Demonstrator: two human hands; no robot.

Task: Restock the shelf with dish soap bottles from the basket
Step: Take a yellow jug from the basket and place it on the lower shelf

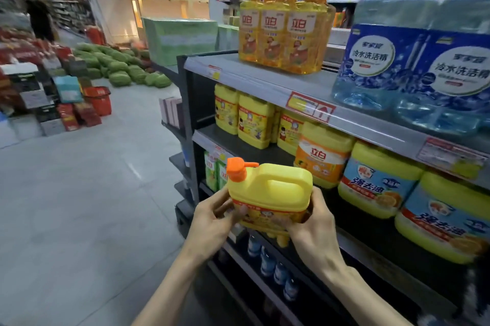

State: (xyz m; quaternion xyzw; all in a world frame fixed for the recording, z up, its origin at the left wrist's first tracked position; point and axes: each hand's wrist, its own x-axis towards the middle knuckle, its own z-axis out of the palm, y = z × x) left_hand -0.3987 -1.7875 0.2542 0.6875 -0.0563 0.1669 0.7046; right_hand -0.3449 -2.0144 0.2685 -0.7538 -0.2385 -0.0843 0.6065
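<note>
I am holding the yellow plastic, orange-capped dish soap jug in front of the dark metal shelf, with left grip and right grip both wrapping its base. I judge placement is pending; the basket is out of view.

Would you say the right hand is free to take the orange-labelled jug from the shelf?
Probably not yet: the right hand grips the yellow bottle with the left hand, though nothing seems to block the orange-labelled jug.
</note>
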